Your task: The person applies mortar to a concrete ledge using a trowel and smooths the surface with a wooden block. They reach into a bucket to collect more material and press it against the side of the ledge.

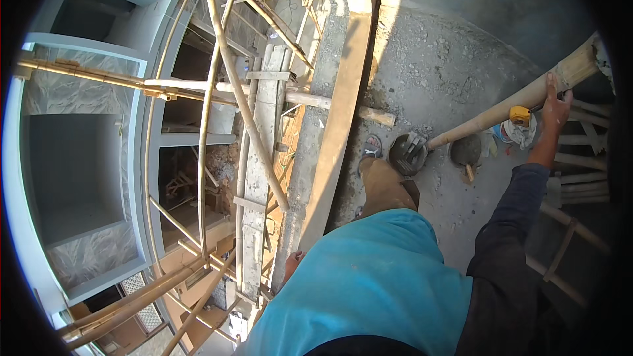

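Note:
My right hand is closed on a thick bamboo pole that slants from the upper right down to the dark pans near my feet. One round pan holds tools, and another has a wooden-handled tool by it. A yellow-and-black tool lies on a white container just beside my right wrist. My left hand shows at the edge of the long tan ledge, mostly hidden by my turquoise shirt; its fingers are too hidden to make out.
Bamboo scaffolding and a narrow plank walkway run along the left over a drop, facing a building front. My sandalled foot is on a rough concrete floor. More poles lie in shade at the right.

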Action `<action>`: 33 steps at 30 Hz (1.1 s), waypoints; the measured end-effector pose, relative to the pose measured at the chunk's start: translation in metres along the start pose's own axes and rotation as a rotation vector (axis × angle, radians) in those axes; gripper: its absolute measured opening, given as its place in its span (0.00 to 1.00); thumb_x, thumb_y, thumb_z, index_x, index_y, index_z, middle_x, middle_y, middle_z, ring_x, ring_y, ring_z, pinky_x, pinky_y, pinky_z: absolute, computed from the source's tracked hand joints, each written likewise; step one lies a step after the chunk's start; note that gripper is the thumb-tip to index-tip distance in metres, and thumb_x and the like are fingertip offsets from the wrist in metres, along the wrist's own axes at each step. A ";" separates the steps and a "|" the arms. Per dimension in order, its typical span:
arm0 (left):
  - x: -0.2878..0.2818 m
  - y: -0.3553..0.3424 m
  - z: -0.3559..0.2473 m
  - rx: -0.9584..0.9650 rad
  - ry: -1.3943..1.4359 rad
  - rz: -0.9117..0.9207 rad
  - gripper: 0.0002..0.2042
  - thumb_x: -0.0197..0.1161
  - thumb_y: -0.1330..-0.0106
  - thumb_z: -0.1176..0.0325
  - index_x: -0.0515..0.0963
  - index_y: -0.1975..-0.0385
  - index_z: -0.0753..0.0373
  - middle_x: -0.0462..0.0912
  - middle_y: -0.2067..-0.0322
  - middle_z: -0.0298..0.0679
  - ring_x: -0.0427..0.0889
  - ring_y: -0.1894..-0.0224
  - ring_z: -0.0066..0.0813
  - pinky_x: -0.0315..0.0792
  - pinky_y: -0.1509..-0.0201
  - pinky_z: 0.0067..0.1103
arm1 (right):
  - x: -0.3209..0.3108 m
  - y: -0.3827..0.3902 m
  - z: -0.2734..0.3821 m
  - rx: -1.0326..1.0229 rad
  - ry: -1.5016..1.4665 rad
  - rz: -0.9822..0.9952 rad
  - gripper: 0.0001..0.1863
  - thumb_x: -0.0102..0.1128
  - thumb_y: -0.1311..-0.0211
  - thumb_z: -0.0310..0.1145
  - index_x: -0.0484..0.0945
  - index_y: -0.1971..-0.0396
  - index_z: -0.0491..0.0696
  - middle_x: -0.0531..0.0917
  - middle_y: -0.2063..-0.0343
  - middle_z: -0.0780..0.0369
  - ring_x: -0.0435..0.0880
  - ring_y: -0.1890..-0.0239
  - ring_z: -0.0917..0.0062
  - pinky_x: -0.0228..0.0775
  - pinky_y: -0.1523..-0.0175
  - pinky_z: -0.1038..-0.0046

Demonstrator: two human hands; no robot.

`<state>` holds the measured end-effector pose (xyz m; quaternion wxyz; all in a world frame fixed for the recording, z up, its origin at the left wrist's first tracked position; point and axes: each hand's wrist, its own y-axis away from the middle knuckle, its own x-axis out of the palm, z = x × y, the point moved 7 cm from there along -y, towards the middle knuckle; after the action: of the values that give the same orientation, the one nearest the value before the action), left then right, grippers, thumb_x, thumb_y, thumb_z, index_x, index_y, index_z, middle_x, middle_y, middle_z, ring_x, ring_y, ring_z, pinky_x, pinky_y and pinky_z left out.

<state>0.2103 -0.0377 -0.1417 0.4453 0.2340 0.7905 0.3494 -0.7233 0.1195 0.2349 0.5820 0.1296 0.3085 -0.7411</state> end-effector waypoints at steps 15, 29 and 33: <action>-0.185 -0.092 -0.357 0.204 0.019 -0.337 0.19 0.60 0.29 0.58 0.81 0.52 0.70 0.87 0.65 0.41 0.84 0.68 0.27 0.77 0.60 0.26 | 0.005 0.042 0.028 0.147 -0.311 -0.147 0.37 0.73 0.40 0.43 0.69 0.39 0.34 0.80 0.46 0.52 0.81 0.47 0.71 0.74 0.43 0.70; -0.194 -0.189 -0.600 0.733 -0.471 -0.080 0.21 0.62 0.30 0.57 0.79 0.47 0.68 0.87 0.55 0.50 0.87 0.53 0.38 0.78 0.48 0.29 | -0.003 0.048 0.034 0.065 -0.285 -0.279 0.34 0.74 0.41 0.45 0.75 0.48 0.29 0.82 0.51 0.53 0.80 0.47 0.73 0.68 0.39 0.72; -0.140 -0.261 -0.630 0.720 -0.477 0.166 0.23 0.63 0.30 0.56 0.76 0.42 0.66 0.86 0.52 0.51 0.86 0.52 0.36 0.77 0.48 0.28 | -0.016 0.048 0.010 0.097 -0.090 -0.319 0.39 0.72 0.40 0.50 0.73 0.46 0.27 0.82 0.51 0.53 0.78 0.46 0.73 0.65 0.39 0.74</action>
<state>-0.2823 -0.5181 -0.0383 0.4756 0.5112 0.7155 0.0225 -0.6719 0.1194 0.2371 0.4632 0.0733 0.2626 -0.8433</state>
